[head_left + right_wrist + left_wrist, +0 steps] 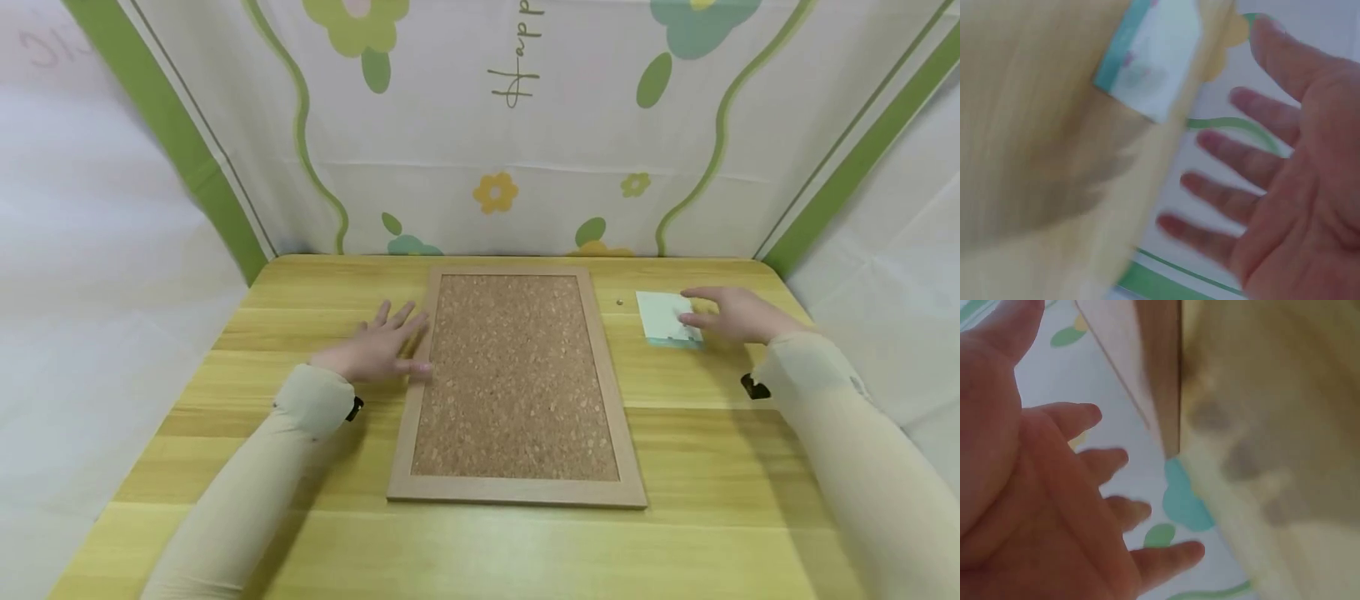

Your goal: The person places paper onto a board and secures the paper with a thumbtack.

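Note:
A cork board (517,375) in a pale wooden frame lies flat at the middle of the table. Beside its left edge is my left hand (378,350), fingers spread, the thumb overlapping the frame in the head view. The left wrist view shows this palm with nothing in it, near the frame's edge (1163,375). My right hand (738,315) hovers by a small pale sheet of paper (663,317) with a teal strip along one edge. In the right wrist view its fingers (1229,150) are spread apart from the paper (1163,56), and nothing is held.
A tiny round pin-like piece (619,302) lies between the board and the paper. The wooden table (480,550) ends at a white cloth backdrop (442,133) with flowers and green lines. White cloth also hangs at both sides.

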Available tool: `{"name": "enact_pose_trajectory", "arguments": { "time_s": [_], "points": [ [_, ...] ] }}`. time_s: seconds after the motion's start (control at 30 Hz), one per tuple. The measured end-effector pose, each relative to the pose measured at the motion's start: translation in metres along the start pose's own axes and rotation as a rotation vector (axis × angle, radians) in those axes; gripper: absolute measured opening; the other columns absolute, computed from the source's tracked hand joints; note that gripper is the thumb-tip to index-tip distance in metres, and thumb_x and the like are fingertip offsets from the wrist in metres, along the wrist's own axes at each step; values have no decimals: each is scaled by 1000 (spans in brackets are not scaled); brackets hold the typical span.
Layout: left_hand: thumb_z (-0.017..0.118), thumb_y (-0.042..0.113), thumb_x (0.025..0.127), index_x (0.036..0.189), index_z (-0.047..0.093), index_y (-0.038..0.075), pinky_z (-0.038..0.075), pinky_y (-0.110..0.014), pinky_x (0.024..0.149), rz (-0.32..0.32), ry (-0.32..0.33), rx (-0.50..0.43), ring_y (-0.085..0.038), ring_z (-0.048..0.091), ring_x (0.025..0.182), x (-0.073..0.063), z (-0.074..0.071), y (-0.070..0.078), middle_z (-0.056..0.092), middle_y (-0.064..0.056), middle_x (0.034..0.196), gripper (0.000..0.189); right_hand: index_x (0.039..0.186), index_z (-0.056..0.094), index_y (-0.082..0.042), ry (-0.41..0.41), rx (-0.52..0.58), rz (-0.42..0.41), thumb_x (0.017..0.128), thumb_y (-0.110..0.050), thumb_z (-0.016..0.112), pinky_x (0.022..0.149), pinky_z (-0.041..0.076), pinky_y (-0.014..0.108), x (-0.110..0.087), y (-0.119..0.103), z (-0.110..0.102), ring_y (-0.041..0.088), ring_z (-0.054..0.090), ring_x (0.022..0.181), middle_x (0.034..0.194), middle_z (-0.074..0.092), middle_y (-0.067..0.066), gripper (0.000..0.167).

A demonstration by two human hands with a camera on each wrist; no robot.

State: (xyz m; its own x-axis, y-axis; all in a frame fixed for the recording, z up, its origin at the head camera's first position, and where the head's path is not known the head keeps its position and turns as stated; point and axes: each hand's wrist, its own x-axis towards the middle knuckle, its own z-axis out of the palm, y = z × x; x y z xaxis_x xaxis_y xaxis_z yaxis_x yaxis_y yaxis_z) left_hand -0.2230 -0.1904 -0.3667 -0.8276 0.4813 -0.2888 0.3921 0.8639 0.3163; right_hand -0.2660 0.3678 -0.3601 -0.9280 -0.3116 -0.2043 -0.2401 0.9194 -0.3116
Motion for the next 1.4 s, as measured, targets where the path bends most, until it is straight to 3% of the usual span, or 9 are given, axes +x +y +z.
{"name": "enact_pose_trajectory", "arguments": {
  "time_s": [0.2,0.27,0.37,0.47,0.53,0.63,0.77,1.17,1.4],
  "points": [
    [69,64,81,160,3,16,8,-66,112,35,-91,-77,-41,-9,148,2,13,-2,-5,-6,165,114,141,46,8,-12,87,102,100,-39,59,94,40,65,28,14,0,51,50,117,134,49,36,63],
    [71,62,80,160,3,16,11,-64,112,37,-97,-81,-41,-7,148,3,15,-2,-5,-5,165,114,133,51,12,-54,126,175,99,-42,58,83,48,57,34,16,-2,42,60,93,107,62,31,64],
    [72,58,80,160,3,16,13,-64,112,25,-96,-100,-42,-6,148,4,16,-1,-6,-5,165,114,90,63,2,-125,170,274,98,-47,57,62,49,41,42,14,-6,22,52,58,66,55,11,51],
    [73,55,81,160,2,15,14,-62,113,13,-98,-121,-44,-3,147,3,16,1,-7,-6,165,114,62,50,-11,-181,134,321,98,-54,53,51,40,30,49,7,-6,10,37,46,53,40,-4,56],
    [74,53,81,160,2,14,14,-61,113,13,-104,-138,-45,-2,147,3,16,2,-8,-7,165,114,61,52,-11,-202,78,344,95,-61,53,52,42,30,53,1,-5,10,41,48,57,45,-1,61],
    [74,51,81,160,1,12,13,-57,115,19,-109,-160,-43,-1,148,3,17,3,-10,-9,165,114,77,64,3,-202,30,373,91,-65,58,58,46,33,56,-8,-2,18,49,59,69,56,9,70],
    [75,49,82,159,0,10,11,-52,117,24,-109,-175,-38,-1,149,4,18,3,-11,-9,164,114,98,64,13,-171,-15,381,87,-62,65,71,51,44,60,-15,1,30,56,79,95,62,25,76],
    [78,45,81,159,2,7,14,-50,117,27,-92,-211,-34,0,149,4,16,3,-10,-11,164,115,71,59,-2,-141,-18,371,90,-53,67,62,48,33,56,-19,10,18,47,62,79,59,16,55],
    [70,42,93,157,13,0,27,-54,112,-34,53,-216,-42,23,144,7,12,4,14,-28,159,96,81,64,6,-146,-2,385,86,-54,71,64,51,35,48,-13,8,26,55,72,91,61,24,61]
  ]
}}
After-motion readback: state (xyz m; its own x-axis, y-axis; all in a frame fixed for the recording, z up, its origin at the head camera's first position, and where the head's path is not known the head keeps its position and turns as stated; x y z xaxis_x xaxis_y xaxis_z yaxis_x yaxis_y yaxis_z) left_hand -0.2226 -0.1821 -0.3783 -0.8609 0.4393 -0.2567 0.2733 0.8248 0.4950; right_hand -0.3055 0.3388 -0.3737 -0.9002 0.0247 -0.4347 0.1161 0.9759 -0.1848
